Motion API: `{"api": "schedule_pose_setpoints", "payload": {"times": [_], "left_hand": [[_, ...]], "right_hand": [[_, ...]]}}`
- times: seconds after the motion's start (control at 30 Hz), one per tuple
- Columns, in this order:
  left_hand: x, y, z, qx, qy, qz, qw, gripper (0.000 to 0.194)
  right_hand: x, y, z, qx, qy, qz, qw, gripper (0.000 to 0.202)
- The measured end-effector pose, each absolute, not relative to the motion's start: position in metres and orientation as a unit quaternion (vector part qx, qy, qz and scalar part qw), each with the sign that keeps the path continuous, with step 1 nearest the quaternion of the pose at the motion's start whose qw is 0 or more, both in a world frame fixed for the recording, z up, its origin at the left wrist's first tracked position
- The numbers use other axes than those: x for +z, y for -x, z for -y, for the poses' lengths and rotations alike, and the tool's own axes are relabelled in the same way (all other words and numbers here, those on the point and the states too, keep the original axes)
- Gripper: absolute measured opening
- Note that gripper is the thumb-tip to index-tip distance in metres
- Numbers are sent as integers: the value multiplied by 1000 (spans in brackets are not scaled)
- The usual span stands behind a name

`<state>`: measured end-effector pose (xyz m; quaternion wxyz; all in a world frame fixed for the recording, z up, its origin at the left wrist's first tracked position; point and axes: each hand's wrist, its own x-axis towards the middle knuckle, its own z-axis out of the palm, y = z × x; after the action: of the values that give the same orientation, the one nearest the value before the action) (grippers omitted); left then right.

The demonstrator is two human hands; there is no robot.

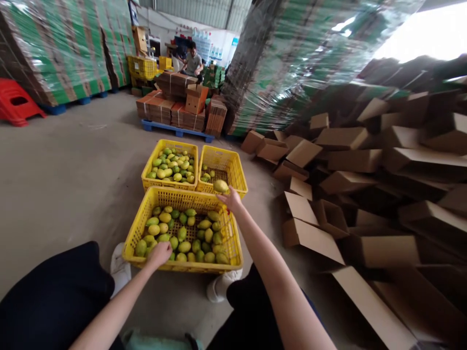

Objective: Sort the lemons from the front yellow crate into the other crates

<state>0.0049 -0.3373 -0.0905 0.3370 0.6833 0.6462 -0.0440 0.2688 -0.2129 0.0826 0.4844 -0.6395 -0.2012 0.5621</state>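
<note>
A large yellow crate [238, 243] in front of my feet holds many yellow-green lemons [184, 247]. My left hand [160, 253] is low over its near left part, fingers curled in beside the fruit; whatever they hold is hidden. My right hand [230, 198] reaches past the crate's far right corner, palm turned up. A yellowish lemon [220, 186] sits at its stretched fingers and thumb, in front of a smaller yellow crate [239, 170] with a few lemons at its left side. Left of that, another yellow crate [145, 179] is well filled with lemons.
Open cardboard boxes [343, 182] are heaped along the right. Beyond the crates, a blue pallet [178, 131] bears bundled flat cardboard [156, 107]. A person [193, 62] is behind it. Wrapped green stacks [73, 48] and a red stool [16, 99] stand at left.
</note>
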Motion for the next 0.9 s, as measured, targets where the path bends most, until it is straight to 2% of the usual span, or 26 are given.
{"api": "schedule_pose_setpoints", "payload": {"times": [0.13, 0.33, 0.47, 0.57, 0.67, 0.8, 0.9], "left_hand": [[-91, -4, 339, -49, -686, -643, 338, 33], [-97, -4, 329, -65, -706, -610, 354, 27], [-102, 1, 316, -76, -727, -582, 355, 21], [-102, 14, 308, -91, -733, -585, 335, 16], [-99, 33, 294, -96, -733, -598, 310, 35], [-109, 53, 262, -88, -712, -637, 283, 44], [-126, 56, 248, -87, -668, -683, 282, 60]], "right_hand": [[91, -275, 208, 508, 706, 289, 400, 29], [63, -259, 285, 541, 699, 419, 211, 11], [61, -260, 301, 539, 679, 470, 167, 8], [72, -263, 302, 509, 640, 557, 144, 19], [89, -263, 310, 447, 584, 673, 79, 32], [110, -259, 329, 275, 569, 773, -53, 47], [117, -254, 337, 206, 567, 782, -155, 40]]}}
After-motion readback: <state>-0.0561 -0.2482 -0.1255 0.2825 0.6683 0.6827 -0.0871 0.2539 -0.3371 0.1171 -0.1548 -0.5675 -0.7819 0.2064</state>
